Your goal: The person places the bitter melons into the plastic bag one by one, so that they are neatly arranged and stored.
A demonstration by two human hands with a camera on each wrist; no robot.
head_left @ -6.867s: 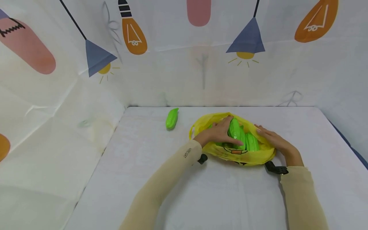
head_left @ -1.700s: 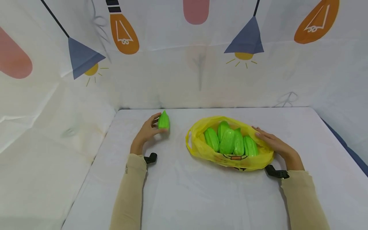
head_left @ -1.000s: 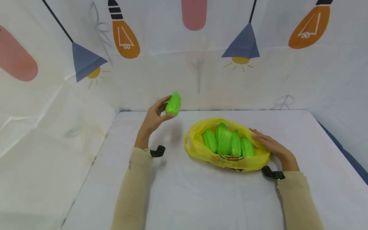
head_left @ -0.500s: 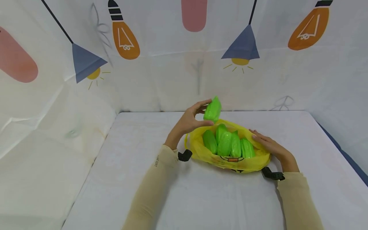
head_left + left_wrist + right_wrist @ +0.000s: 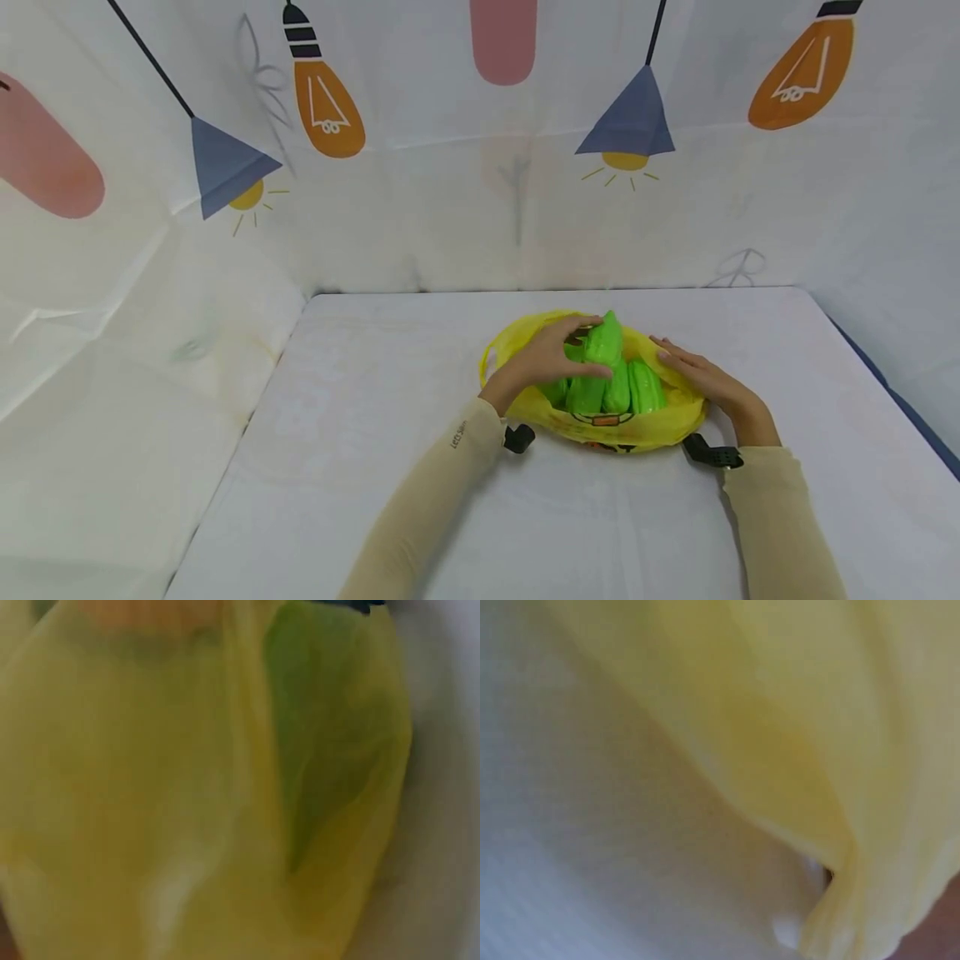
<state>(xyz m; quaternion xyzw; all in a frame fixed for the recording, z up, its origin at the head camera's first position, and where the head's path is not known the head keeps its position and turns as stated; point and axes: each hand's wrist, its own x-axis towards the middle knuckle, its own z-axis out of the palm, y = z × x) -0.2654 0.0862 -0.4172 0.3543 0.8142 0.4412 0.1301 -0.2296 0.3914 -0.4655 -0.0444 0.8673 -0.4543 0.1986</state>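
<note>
A yellow plastic bag [image 5: 660, 429] with handles lies on the table, its mouth spread wide. Inside it are several bright green ridged fruits [image 5: 647, 387], shaped like star fruit. My left hand [image 5: 543, 358] reaches over the bag from the left, holding one green fruit [image 5: 604, 340] between fingers and thumb above the others. At the bag's right rim, my right hand [image 5: 716, 383] holds the side with nearly straight fingers. Blurred yellow plastic [image 5: 150, 787] fills much of the left wrist view, with a green shape showing through. Yellow folds [image 5: 780, 750] fill much of the right wrist view.
The white-covered table [image 5: 360, 375] runs back to a pale cloth backdrop [image 5: 450, 217] printed with lamps and bulbs. A dark wrist mount [image 5: 519, 438] sits on the left wrist, another mount [image 5: 711, 452] on the right, close to the bag.
My left hand gripped the lone green fruit at the table's back left, lifted it, carried it right and lowered it into the bag's mouth. My right hand stayed at the rim.
</note>
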